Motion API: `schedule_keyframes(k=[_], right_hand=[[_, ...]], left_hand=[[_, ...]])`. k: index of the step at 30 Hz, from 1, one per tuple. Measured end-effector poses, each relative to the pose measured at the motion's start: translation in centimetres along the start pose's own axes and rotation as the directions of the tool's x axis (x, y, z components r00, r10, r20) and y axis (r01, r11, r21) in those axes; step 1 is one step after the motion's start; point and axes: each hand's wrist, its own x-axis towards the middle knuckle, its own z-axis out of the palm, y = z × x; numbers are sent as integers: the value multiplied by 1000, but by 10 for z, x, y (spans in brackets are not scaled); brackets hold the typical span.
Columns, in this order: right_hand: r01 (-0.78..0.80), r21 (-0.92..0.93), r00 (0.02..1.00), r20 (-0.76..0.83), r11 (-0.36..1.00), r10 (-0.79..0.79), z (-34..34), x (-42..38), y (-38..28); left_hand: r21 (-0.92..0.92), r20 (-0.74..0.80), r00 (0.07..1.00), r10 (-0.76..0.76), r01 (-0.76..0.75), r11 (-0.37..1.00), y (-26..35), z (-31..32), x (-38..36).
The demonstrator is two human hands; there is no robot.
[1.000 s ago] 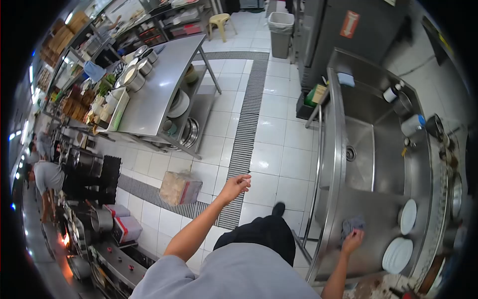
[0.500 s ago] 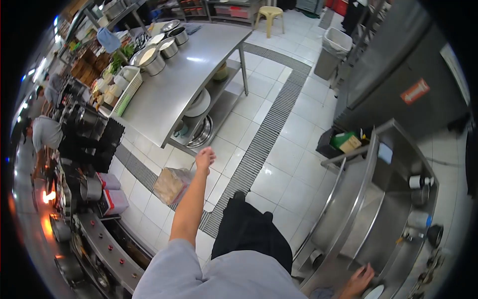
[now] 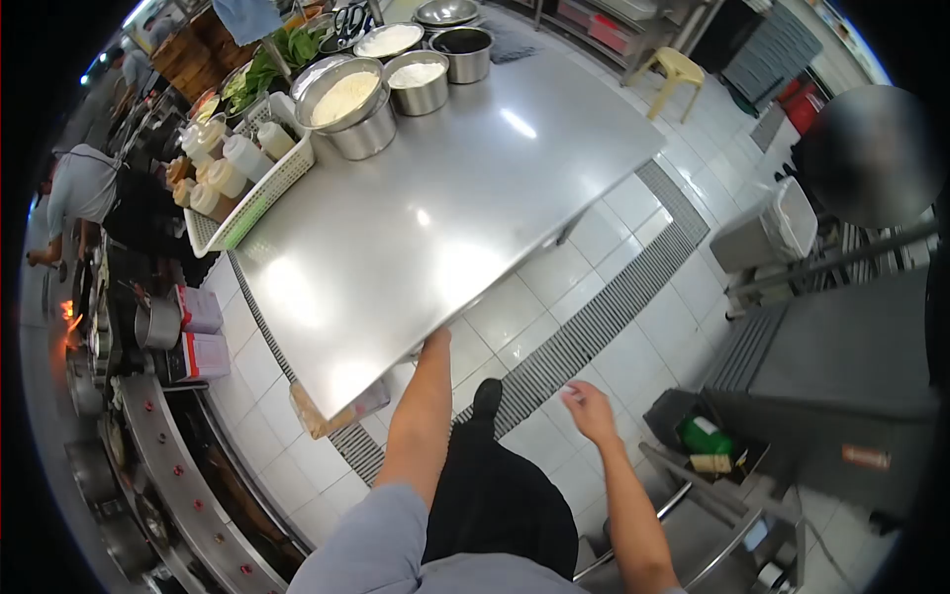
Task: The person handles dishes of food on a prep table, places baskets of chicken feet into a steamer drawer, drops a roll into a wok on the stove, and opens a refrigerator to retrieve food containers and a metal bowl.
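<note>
My left hand (image 3: 438, 342) reaches to the near edge of the steel table (image 3: 426, 228), and its fingers are hidden beneath the tabletop. Out over the tiled floor, my right hand (image 3: 591, 410) hangs with its fingers curled inward; whether anything small is between them cannot be made out. On the table's far left stand metal pots, one under a bowl of pale powder (image 3: 344, 99), beside a white basket (image 3: 287, 173) of squeeze bottles. A clear bag with brown contents (image 3: 315, 411) shows below the table's near corner.
At the left, a person in a grey shirt (image 3: 87, 188) works by the stoves, near a flame. A grey bin (image 3: 757, 238) and a yellow stool (image 3: 677, 74) stand at the right. A black crate (image 3: 683, 411) and a sink frame (image 3: 727, 544) are at lower right.
The view has moved closer to the table. My left hand has gone from above the floor to under the table edge. My right hand has come away from the sink area and over the floor.
</note>
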Motion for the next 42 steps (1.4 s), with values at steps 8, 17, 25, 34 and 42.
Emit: schedule_keyframes(k=[8,17,25,34,42], right_hand=[[-123,35,988,98,992,119,122,268,-76],[-136,-37,971,192,990,141,146,327,-60],[-28,-82,931,359,996,56,141,364,-22],[-107,-139,734,657,985,172,157,439,36],[258,-463,558,788,848,260,-29,310,-5]], left_hand=[[-229,-84,996,41,-59,972,-11,13,-1],[-344,-177,968,178,-230,910,1,9,-77],[-285,-334,941,-55,-45,957,-3,-81,-282],[-428,-873,477,-99,-654,624,-121,-277,-602],[133,-840,-254,-480,-953,273,-315,-430,-809]])
